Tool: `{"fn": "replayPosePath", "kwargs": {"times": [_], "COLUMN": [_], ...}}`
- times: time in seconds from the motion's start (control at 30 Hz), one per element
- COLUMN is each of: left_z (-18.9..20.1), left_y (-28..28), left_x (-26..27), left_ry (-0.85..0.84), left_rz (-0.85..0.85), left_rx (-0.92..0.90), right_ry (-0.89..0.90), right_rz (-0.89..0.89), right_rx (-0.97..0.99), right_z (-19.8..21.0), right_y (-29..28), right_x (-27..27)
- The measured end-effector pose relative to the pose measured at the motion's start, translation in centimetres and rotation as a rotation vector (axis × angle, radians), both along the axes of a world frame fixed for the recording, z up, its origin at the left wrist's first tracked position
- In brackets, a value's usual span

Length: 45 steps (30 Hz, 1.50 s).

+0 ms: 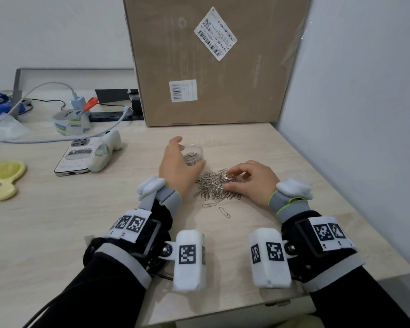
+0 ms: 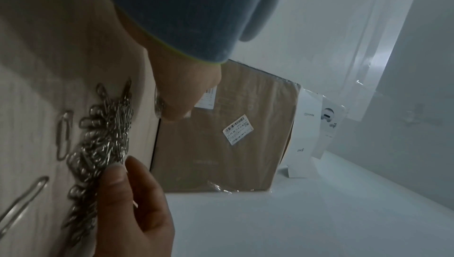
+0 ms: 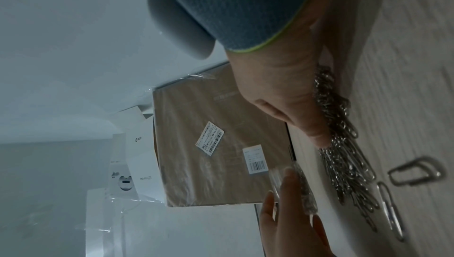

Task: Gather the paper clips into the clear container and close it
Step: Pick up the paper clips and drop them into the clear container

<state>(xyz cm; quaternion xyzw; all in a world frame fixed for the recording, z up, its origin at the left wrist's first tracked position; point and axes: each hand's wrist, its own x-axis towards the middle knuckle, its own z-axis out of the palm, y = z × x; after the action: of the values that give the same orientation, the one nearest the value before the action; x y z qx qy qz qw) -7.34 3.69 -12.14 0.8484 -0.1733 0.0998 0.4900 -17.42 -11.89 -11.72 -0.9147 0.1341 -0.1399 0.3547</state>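
Setting: a pale wood-grain table (image 1: 57, 221) in a corner with white walls; a large brown cardboard box (image 1: 211, 67) stands at the back.
Paper clips: a heap of silver paper clips (image 1: 214, 185) lies on the table between the two hands; two stray clips (image 1: 217, 208) rest just in front of it.
Clear container: a small round clear container (image 1: 195, 153), open on top and partly filled with clips, sits just behind the heap.
Left hand: the left hand (image 1: 178, 165) cups the container's near left side, fingers curved around it.
Right hand: the right hand (image 1: 252, 179) rests on the heap's right edge, fingers bent down onto the clips; whether it has any pinched, I cannot tell.
Elsewhere: at far left lie a phone (image 1: 75, 157), a white cable (image 1: 57, 138) and a yellow hand mirror (image 1: 6, 178).
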Motion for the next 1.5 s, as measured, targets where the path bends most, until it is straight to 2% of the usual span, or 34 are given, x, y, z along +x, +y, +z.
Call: {"fn": "replayPosePath", "kwargs": {"times": [0.4,0.67,0.83,1.1,1.33,1.5], "left_z": [-0.2,-0.2,-0.2,-0.2,-0.2,0.0], "left_y": [-0.4,-0.4,-0.4,-0.5,-0.5,-0.6], "left_x": [-0.7,-0.8,-0.8,-0.8,-1.0,-1.4], "left_ry": [0.030,0.026,0.024,0.009,0.009,0.037], "left_rz": [-0.151,-0.163,-0.173,-0.198,-0.219,-0.291], "left_rx": [0.008,0.012,0.017,0.042,0.056,0.078], "right_ry": [-0.024,-0.058,0.016,-0.013,-0.127,-0.385], "right_rz": [0.064,0.028,0.068,0.072,0.006,-0.090], "right_rx": [-0.092,-0.097,-0.091,-0.056,0.024,0.303], "right_z": [-0.1,-0.1,0.1,-0.3,0.0,0.6], "right_y": [0.0,-0.1,-0.1,-0.1,-0.2,-0.2], "right_x": [0.2,0.1,-0.1,0.2,0.2,0.4]}}
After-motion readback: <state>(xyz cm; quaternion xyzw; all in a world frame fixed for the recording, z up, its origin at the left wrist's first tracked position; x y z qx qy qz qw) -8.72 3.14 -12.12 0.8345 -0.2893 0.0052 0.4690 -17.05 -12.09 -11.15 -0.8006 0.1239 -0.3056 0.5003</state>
